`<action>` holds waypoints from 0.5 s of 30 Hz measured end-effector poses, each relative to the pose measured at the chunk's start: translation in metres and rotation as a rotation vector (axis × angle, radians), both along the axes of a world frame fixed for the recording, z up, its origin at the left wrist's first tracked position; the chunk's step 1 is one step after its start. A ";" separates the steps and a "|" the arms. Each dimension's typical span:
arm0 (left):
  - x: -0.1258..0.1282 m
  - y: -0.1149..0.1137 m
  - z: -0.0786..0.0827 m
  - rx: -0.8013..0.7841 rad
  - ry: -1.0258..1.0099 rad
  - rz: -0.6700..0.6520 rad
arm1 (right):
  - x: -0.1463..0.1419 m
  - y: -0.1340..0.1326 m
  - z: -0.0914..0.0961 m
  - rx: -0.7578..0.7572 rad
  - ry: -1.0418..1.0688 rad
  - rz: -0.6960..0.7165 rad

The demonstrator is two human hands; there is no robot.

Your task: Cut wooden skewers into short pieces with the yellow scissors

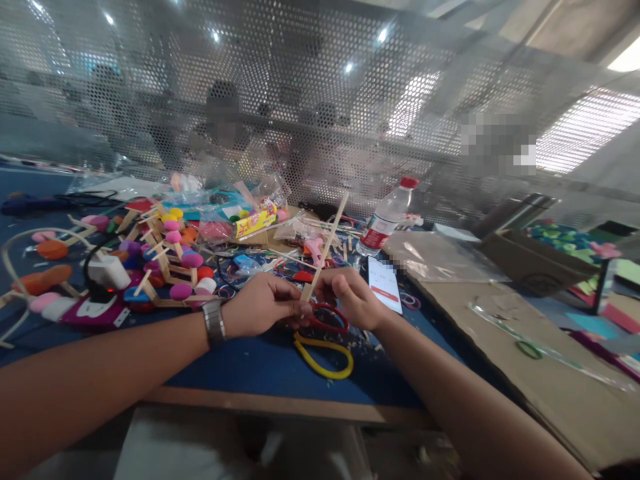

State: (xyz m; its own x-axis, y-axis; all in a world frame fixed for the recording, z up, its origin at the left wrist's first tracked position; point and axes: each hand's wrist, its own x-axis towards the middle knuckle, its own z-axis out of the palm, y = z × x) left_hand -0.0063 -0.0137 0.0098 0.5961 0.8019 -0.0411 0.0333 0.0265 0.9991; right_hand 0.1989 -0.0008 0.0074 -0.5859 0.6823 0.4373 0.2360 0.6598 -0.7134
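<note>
Forearms (100, 360): closest thing to the camera, both bare, coming in over the front edge of the bench (230, 367) from either side.
Watch (214, 323): metal band, on the left wrist.
Left hand (263, 303): got the pale wooden stick (329, 245) pinched by its lower end, thumb against fingers.
Right hand (355, 297): fingers curled right up by the stick, but honestly can't tell if they're gripping it or just next to it.
Stick position: tilted, low end at the left fingertips, top end leaning toward the far edge and a bit right.
Loops: a red loop (343, 320) just below the hands, then a yellow loop (325, 375) nearer the front edge.
Phone (385, 287): screen lit, just beyond the right wrist.
Bottle (384, 223): clear, red cap, standing behind the phone toward the far edge.
Left half of the bench: big jumble of sticks and colourful foam bits (173, 237), plus a purple power strip (93, 313) with a white charger (110, 272) plugged in.
Right side: flat cardboard (450, 313), with an open box (540, 263) toward its far corner.
Backdrop: perforated metal screen (300, 87) past the far edge.
</note>
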 end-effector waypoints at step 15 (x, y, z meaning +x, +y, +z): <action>-0.001 0.009 -0.002 0.119 -0.160 0.290 | 0.003 -0.020 0.036 -0.060 -0.840 0.009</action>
State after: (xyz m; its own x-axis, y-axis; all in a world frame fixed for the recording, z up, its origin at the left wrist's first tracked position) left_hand -0.0075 -0.0046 0.0081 0.3340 0.9323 0.1385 -0.1159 -0.1051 0.9877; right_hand 0.2022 -0.0210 0.0435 -0.7061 0.6841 -0.1828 0.6986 0.6311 -0.3370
